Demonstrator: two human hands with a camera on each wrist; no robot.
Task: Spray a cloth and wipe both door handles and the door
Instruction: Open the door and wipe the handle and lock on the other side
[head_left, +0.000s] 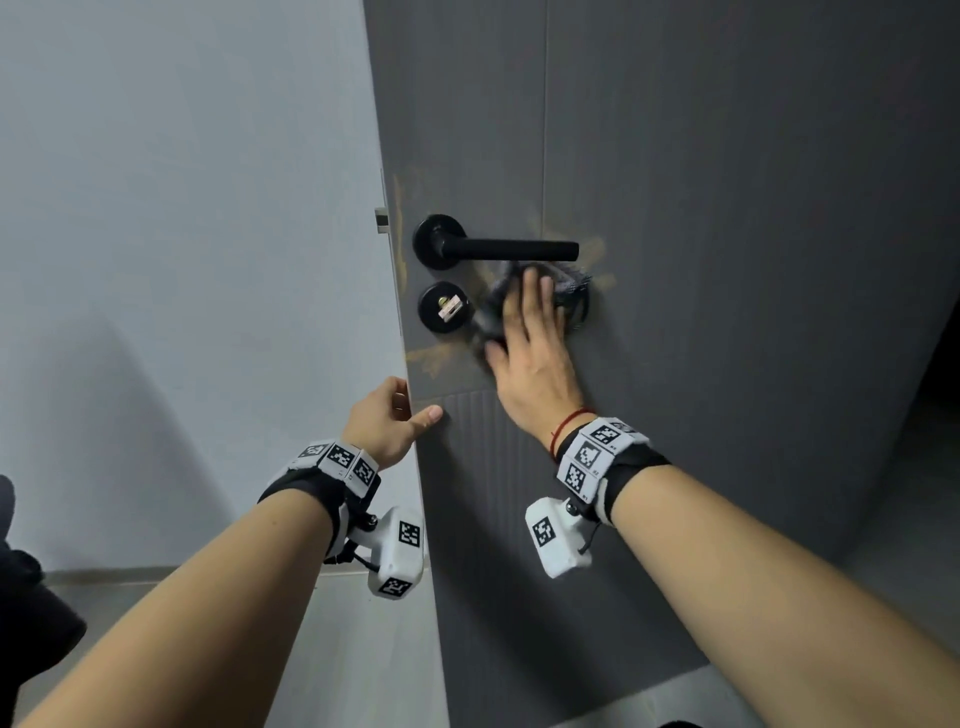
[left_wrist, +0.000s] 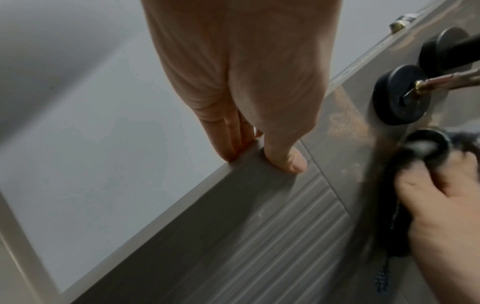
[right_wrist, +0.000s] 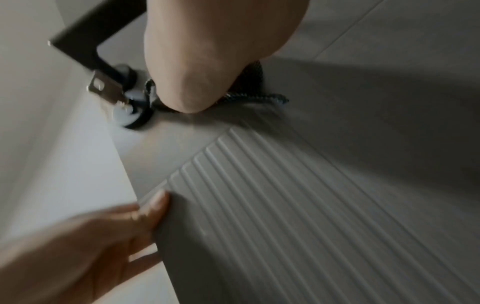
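The dark grey door (head_left: 727, 208) stands ajar, with a black lever handle (head_left: 509, 250) and below it a round lock holding a key (head_left: 447, 307). My right hand (head_left: 524, 322) presses a dark cloth (head_left: 569, 283) flat against the door just under the lever, right of the lock; the cloth (left_wrist: 384, 205) looks blurred in the left wrist view. My left hand (head_left: 395, 415) grips the door's free edge below the lock, thumb on the front face and fingers (left_wrist: 231, 131) behind it. Brownish smears (head_left: 431, 358) mark the door around the handle and lock.
A pale wall (head_left: 182, 234) fills the left side beyond the door edge. A metal latch (head_left: 381, 218) sticks out of the edge at handle height. A ribbed panel (head_left: 483, 467) runs down the door below my hands. Something dark (head_left: 31, 597) sits at lower left.
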